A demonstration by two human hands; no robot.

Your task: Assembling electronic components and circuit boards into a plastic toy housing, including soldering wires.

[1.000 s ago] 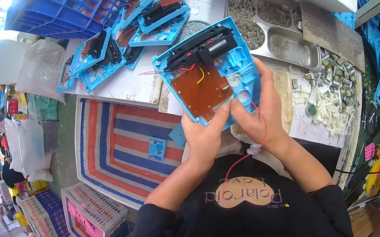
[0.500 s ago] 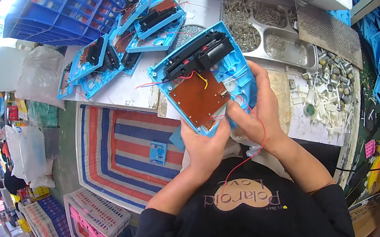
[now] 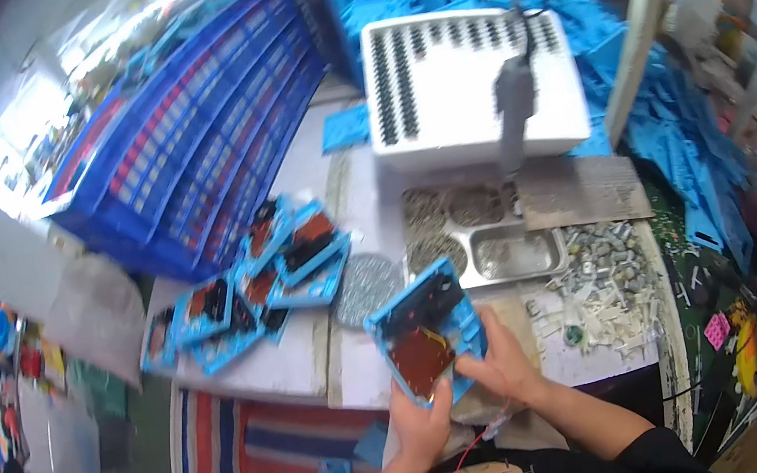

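Observation:
Both hands hold a light blue plastic housing (image 3: 468,325) over the front of the bench, tilted with its inside facing up. Inside it sit a brown circuit board (image 3: 418,363) and a black mechanism. My left hand (image 3: 421,418) grips the lower left corner, thumb on the rim. On the right side, my right hand (image 3: 501,357) wraps round the housing, its thumb near the board's lower edge. A thin red wire (image 3: 472,450) trails down toward my shirt. Blur hides the fine wiring.
Several similar blue housings (image 3: 313,294) lie piled at left beside a blue crate (image 3: 202,156). A steel compartment tray (image 3: 517,273) holds small metal parts. A dark powered screwdriver (image 3: 514,106) hangs before a white foam tray (image 3: 472,134) of black pieces. Small parts (image 3: 600,288) heap at right.
The view has tilted up, showing the foam tray and the far pile of blue parts. The housing sits lower in the picture, still held by both hands.

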